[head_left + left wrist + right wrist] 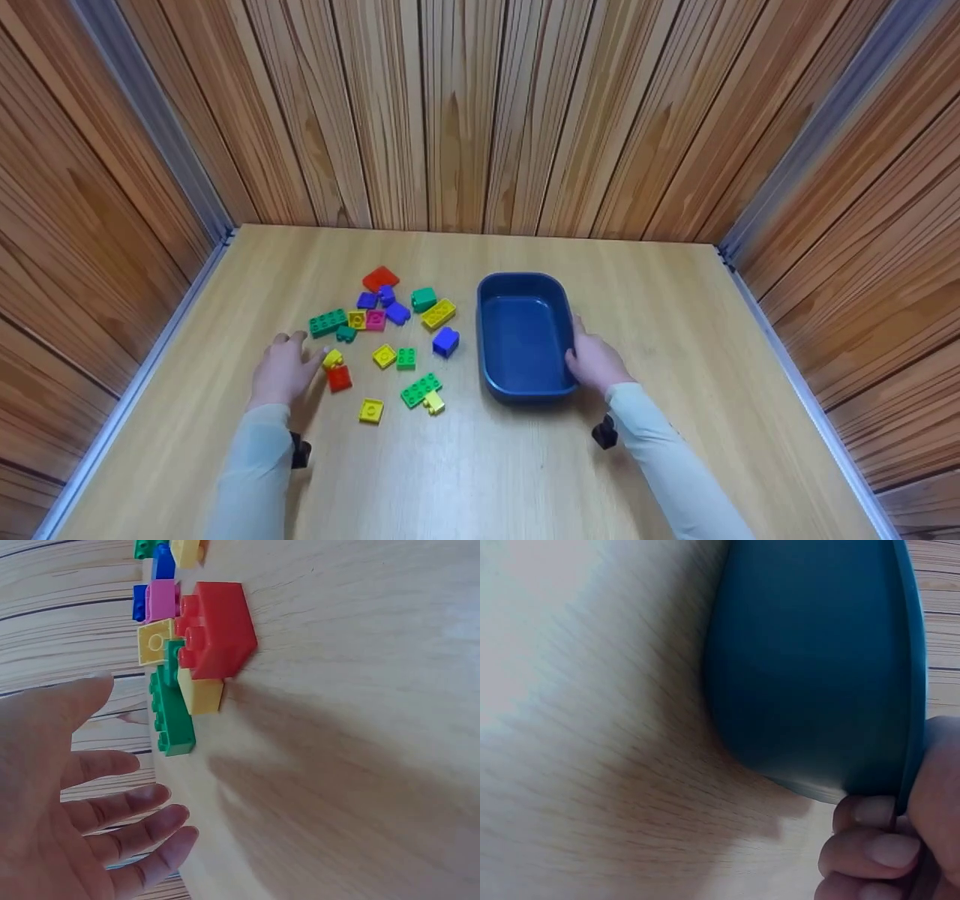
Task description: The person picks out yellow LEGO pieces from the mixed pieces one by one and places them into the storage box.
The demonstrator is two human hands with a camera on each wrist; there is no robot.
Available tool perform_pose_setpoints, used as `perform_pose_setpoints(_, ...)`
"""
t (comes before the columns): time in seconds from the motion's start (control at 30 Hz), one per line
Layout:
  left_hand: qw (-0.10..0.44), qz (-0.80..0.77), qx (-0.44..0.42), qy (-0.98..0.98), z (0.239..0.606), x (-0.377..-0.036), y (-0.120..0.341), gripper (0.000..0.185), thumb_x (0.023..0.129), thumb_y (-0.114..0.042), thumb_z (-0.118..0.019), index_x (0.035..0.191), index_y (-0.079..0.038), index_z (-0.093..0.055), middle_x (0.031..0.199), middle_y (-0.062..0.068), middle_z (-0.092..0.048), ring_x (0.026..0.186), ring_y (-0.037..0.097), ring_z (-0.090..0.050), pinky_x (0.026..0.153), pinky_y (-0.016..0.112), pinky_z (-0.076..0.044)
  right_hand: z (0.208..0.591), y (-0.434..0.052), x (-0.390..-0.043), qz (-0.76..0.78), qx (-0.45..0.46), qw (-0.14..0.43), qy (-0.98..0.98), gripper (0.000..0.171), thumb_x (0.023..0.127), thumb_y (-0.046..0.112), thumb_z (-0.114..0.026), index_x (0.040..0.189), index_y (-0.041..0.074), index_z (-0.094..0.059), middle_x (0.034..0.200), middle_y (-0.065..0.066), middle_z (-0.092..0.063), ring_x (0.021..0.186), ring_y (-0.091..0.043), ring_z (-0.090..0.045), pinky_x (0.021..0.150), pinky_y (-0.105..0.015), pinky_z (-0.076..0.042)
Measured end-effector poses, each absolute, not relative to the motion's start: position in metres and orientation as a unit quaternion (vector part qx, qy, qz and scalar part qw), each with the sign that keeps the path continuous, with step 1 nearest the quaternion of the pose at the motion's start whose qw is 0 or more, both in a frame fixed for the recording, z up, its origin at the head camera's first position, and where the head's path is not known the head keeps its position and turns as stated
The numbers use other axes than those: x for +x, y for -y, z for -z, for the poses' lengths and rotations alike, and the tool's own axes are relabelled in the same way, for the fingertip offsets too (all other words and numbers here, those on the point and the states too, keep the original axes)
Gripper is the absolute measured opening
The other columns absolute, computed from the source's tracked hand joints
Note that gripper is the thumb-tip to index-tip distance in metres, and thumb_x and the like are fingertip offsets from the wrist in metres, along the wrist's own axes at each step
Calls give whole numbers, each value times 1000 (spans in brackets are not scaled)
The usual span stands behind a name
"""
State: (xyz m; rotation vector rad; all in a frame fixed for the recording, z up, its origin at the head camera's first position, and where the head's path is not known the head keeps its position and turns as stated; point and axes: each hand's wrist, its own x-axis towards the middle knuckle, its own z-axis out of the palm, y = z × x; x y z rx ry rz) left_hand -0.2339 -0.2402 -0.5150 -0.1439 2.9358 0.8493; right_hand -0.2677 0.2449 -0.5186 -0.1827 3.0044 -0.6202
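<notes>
Gripping the blue tub (524,339) by its near right rim, your right hand (594,363) curled its fingers under the edge. Your left hand (283,369) hovered flat, fingers spread, holding nothing. The red brick (339,378) lay just right of its fingertips, a yellow brick (332,358) touching it, tub farther right.

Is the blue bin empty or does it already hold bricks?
Empty: the head view shows the bin's bare blue floor, and all bricks lie on the table beside it.
</notes>
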Motion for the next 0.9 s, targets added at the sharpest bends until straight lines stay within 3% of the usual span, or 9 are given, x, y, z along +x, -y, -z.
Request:
perform_pose_setpoints(0.1, 45, -286, -50, -956, 518, -239, 237, 59, 96, -35, -57, 137, 5, -43, 130, 31, -43, 111, 46, -47, 97, 59, -39, 519, -246, -265, 195, -67, 16, -978, 64, 93, 10, -53, 145, -9, -24, 92, -26, -65, 72, -30, -63, 67, -47, -52)
perform_pose_setpoints(0.3, 64, -307, -59, -948, 524, -246, 231, 47, 96, -27, -59, 129, 6, -52, 119, 26, -51, 102, 40, -55, 93, 53, -45, 520, -246, -266, 210, -56, 33, -975, 65, 95, 12, -51, 148, -6, -18, 91, -22, -65, 70, -25, -61, 65, -42, -52)
perform_pose_setpoints(0.63, 90, -351, -106, -926, 528, -249, 222, 49, 92, -27, -65, 127, 5, -52, 114, 21, -51, 94, 34, -53, 85, 43, -50, 521, -243, -267, 217, -43, 44, -974, 66, 95, 13, -51, 149, -4, -17, 69, -9, -58, 59, -21, -57, 56, -36, -49)
perform_pose_setpoints(0.9, 58, -331, -113, -935, 533, -256, 212, 39, 87, -18, -71, 114, 6, -58, 102, 21, -55, 87, 33, -52, 82, 42, -50, 521, -243, -267, 207, -47, 28, -977, 65, 95, 12, -52, 148, -5, -19, 85, -19, -64, 68, -25, -61, 64, -42, -52)
